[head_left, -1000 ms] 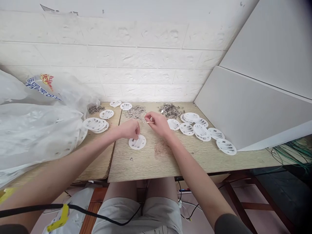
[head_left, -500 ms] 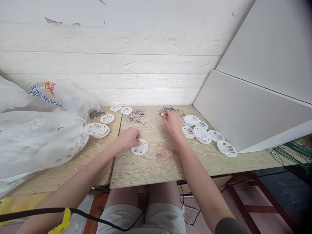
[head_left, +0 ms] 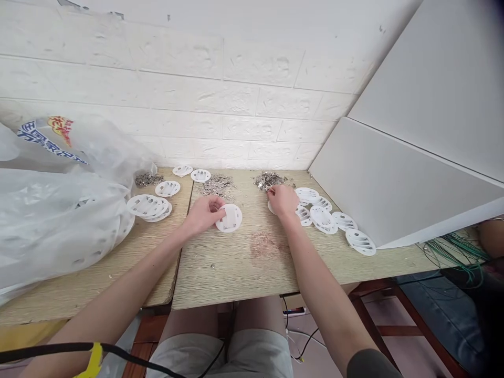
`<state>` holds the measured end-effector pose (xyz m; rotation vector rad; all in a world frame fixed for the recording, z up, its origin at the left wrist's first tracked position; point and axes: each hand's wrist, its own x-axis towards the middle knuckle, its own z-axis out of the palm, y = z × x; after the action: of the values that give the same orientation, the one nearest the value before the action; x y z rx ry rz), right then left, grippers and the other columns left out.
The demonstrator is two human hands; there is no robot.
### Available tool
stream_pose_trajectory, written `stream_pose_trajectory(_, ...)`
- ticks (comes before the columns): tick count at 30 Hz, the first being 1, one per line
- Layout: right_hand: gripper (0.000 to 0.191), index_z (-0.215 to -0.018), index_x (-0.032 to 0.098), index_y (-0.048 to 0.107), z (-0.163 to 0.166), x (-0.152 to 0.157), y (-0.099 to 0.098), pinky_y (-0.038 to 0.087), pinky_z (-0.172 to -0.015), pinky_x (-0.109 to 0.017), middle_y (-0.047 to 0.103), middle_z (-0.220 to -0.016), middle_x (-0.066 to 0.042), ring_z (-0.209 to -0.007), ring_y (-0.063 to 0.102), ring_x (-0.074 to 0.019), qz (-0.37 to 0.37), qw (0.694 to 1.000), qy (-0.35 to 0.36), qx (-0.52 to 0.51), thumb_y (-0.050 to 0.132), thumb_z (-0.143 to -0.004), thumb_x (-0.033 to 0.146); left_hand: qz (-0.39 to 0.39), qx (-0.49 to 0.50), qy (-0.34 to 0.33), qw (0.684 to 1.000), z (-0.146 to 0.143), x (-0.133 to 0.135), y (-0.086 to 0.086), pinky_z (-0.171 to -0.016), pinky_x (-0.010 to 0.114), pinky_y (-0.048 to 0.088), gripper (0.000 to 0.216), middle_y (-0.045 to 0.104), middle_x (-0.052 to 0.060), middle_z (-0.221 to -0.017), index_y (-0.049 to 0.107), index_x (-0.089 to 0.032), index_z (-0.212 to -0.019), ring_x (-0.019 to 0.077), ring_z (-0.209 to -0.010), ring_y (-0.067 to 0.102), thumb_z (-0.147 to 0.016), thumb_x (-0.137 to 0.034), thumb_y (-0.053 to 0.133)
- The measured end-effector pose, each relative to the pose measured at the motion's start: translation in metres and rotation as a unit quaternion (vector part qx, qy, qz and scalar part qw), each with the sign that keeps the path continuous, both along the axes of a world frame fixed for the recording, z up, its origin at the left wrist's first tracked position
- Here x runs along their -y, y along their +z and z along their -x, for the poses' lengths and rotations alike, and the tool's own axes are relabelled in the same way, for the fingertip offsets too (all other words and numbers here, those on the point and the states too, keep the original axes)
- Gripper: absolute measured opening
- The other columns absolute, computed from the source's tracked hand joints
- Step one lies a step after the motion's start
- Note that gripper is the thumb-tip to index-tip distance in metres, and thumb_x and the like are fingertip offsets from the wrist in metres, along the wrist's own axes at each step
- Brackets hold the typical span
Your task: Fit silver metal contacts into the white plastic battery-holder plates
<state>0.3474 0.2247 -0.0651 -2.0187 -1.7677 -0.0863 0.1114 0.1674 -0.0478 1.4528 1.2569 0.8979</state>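
White disc [head_left: 231, 217], seemingly part-fitted, is pinched by the left hand [head_left: 203, 214]; the right hand [head_left: 284, 200], grip unclear, is at the metal pile [head_left: 268, 179].

Bright, even, diffuse light; source out of frame. Brick-patterned wall [head_left: 189, 105] pale, close to washed out up top. Shadows soft and faint on the wood-grain tabletop [head_left: 232, 283]; darker under it, lower right darkest. Mild sheen on the plastic bag [head_left: 59, 226], no hard glare. Wide-angle stretch toward edges, grey panels [head_left: 417, 178] skewed, top right corner vignetted black. Hardly any motion blur. Held white disc [head_left: 229, 223] outline clear, small details mushy; heaped metal bits [head_left: 269, 180] unresolved.
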Motion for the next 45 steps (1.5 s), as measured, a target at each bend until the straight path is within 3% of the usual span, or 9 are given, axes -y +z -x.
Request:
stream_pose_trajectory(4,0.019,-0.071,0.018,0.067,-0.002,0.001,0.002,0.039,-0.064,-0.032,0.066,-0.087,-0.013,-0.082,0.060,-0.0244,-0.010,0.999,0.001,-0.036,0.052,-0.083,0.021,0.000,-0.001,0.013,1.000,-0.002,0.002,-0.002,-0.046,0.025,0.052,0.010,0.064,0.001,-0.064,0.061,-0.016,-0.075,0.0140,-0.056,0.061,-0.066,-0.017,0.066)
stream_pose_trajectory(8,0.011,-0.077,0.018,0.062,0.002,0.003,0.005,0.038,-0.065,-0.031,0.066,-0.083,-0.007,-0.075,0.058,-0.0205,-0.083,0.984,0.053,-0.152,0.053,-0.080,0.024,0.000,0.039,0.044,0.998,-0.001,0.000,-0.002,-0.049,0.025,0.052,0.010,0.065,0.001,-0.064,0.065,-0.015,-0.079,0.0134,-0.057,0.061,-0.069,-0.018,0.066)
stream_pose_trajectory(13,0.014,-0.067,0.019,0.050,0.019,0.006,0.006,0.035,-0.057,-0.026,0.060,-0.063,-0.002,-0.063,0.056,-0.0158,-0.045,0.896,0.176,-0.405,0.055,-0.075,0.030,0.032,0.087,0.075,0.993,-0.001,-0.003,-0.001,-0.049,0.026,0.051,0.009,0.067,0.003,-0.067,0.066,-0.014,-0.079,0.0140,-0.057,0.061,-0.071,-0.018,0.067)
stream_pose_trajectory(16,0.014,-0.069,0.019,0.052,0.028,0.007,0.002,0.030,-0.052,-0.025,0.061,-0.065,-0.001,-0.053,0.044,-0.0109,0.018,0.859,0.206,-0.469,0.058,-0.069,0.032,0.026,0.096,0.072,0.992,-0.001,-0.003,-0.003,-0.049,0.025,0.051,0.010,0.066,0.003,-0.068,0.066,-0.014,-0.078,0.0142,-0.059,0.061,-0.070,-0.019,0.068)
stream_pose_trajectory(19,0.018,-0.074,0.017,0.060,0.030,0.007,0.000,0.030,-0.053,-0.025,0.060,-0.067,0.000,-0.052,0.038,-0.0088,0.040,0.861,0.193,-0.469,0.063,-0.064,0.031,0.029,0.093,0.066,0.993,-0.002,-0.002,-0.003,-0.051,0.025,0.051,0.013,0.067,0.004,-0.071,0.066,-0.014,-0.081,0.0145,-0.062,0.062,-0.070,-0.020,0.069)
stream_pose_trajectory(26,0.026,-0.082,0.015,0.071,0.026,0.009,0.003,0.032,-0.062,-0.027,0.059,-0.069,0.000,-0.062,0.045,-0.0122,0.079,0.902,0.196,-0.375,0.059,-0.065,0.031,0.043,0.086,0.055,0.994,-0.002,0.000,-0.001,-0.053,0.027,0.053,0.015,0.067,0.005,-0.074,0.066,-0.013,-0.084,0.0157,-0.064,0.063,-0.072,-0.021,0.068)
stream_pose_trajectory(35,0.023,-0.077,0.016,0.066,0.027,0.010,0.005,0.028,-0.058,-0.027,0.047,-0.059,0.003,-0.056,0.037,-0.0116,0.106,0.918,0.233,-0.303,0.046,-0.070,0.026,0.048,0.066,0.047,0.996,-0.003,0.000,-0.003,-0.053,0.025,0.053,0.016,0.068,0.006,-0.074,0.067,-0.011,-0.088,0.0151,-0.064,0.063,-0.075,-0.019,0.067)
stream_pose_trajectory(39,0.016,-0.077,0.016,0.062,0.028,0.010,0.005,0.032,-0.060,-0.027,0.050,-0.064,0.003,-0.059,0.042,-0.0118,0.093,0.899,0.234,-0.359,0.052,-0.066,0.024,0.044,0.057,0.034,0.997,-0.004,-0.001,-0.005,-0.051,0.027,0.053,0.016,0.067,0.005,-0.071,0.066,-0.011,-0.090,0.0157,-0.062,0.062,-0.077,-0.021,0.065)
stream_pose_trajectory(45,0.020,-0.081,0.016,0.062,0.040,0.016,0.005,0.039,-0.069,-0.028,0.057,-0.072,0.001,-0.067,0.050,-0.0120,0.084,0.828,0.320,-0.453,0.065,-0.066,0.029,0.033,0.049,0.030,0.998,-0.006,-0.001,-0.007,-0.047,0.022,0.044,0.015,0.063,0.003,-0.065,0.066,-0.012,-0.077,0.0122,-0.055,0.057,-0.080,-0.027,0.063)
